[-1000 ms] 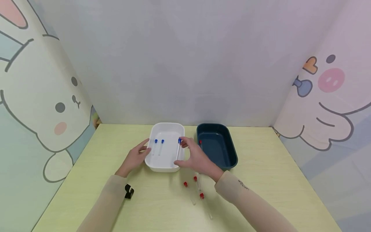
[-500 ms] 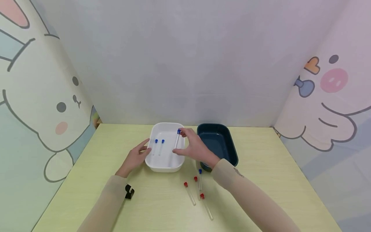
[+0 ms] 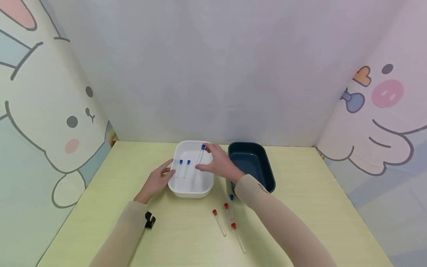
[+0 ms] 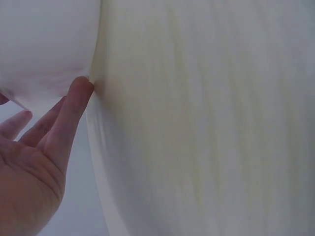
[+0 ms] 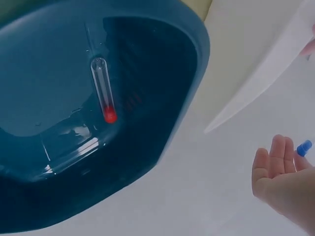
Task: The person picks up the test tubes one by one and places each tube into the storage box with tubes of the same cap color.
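My right hand (image 3: 220,162) holds a clear test tube (image 3: 200,156) with a blue cap over the right side of the white tray (image 3: 197,189); fingers are at the cap and the thumb at the lower end. In the right wrist view, the blue cap (image 5: 304,148) shows beside the fingers. Two other blue-capped tubes (image 3: 186,170) lie inside the white tray. My left hand (image 3: 156,181) touches that tray's left side with fairly straight fingers. In the left wrist view, a fingertip (image 4: 81,87) rests against the white wall.
A dark blue tray (image 3: 269,168) stands right of the white one, with a red-capped tube (image 5: 102,88) inside. Several tubes lie on the table in front, including a red-capped tube (image 3: 219,222) and a blue-capped tube (image 3: 231,207). A small black object (image 3: 150,220) lies near the left sleeve.
My right hand has moved away from me and slightly left, carrying the blue-capped test tube farther over the white tray. The left hand stays at the tray's side.
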`<state>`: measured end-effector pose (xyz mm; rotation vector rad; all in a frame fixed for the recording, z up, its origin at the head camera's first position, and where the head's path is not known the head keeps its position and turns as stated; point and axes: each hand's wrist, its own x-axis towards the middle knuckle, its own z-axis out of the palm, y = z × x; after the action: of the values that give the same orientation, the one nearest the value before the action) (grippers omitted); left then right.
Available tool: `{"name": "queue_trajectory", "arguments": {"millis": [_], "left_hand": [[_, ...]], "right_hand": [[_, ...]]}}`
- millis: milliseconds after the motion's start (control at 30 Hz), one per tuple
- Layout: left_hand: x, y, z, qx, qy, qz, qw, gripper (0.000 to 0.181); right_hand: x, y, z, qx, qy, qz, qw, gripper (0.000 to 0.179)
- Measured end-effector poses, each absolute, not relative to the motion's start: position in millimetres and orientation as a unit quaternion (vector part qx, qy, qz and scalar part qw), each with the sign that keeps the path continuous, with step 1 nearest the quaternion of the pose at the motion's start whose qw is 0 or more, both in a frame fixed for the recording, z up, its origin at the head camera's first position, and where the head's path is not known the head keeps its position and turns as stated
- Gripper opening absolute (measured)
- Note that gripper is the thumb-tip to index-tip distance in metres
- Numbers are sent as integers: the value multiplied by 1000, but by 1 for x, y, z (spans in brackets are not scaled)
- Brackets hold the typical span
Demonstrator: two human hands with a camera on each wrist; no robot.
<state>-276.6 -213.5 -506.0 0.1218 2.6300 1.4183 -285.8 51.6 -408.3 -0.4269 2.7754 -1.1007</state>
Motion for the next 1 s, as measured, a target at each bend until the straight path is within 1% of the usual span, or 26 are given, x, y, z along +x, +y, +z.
{"name": "queue_trajectory", "arguments": {"millis": [200, 433, 733, 1000], "left_hand": [[-278, -213, -507, 40, 877, 473, 78, 61], [-279, -212, -506, 42, 877, 473, 79, 61], [-278, -211, -505, 50, 871, 481, 80, 60], [-278, -214, -506, 46, 873, 479, 79, 60]], "right_hand": [[-298, 46, -419, -148, 922, -353, 61, 86], [-306, 40, -429, -151, 922, -347, 79, 85], [-313, 34, -438, -158, 941, -286, 86, 88], [-316, 24, -445, -153, 944, -267, 116, 91]]}}
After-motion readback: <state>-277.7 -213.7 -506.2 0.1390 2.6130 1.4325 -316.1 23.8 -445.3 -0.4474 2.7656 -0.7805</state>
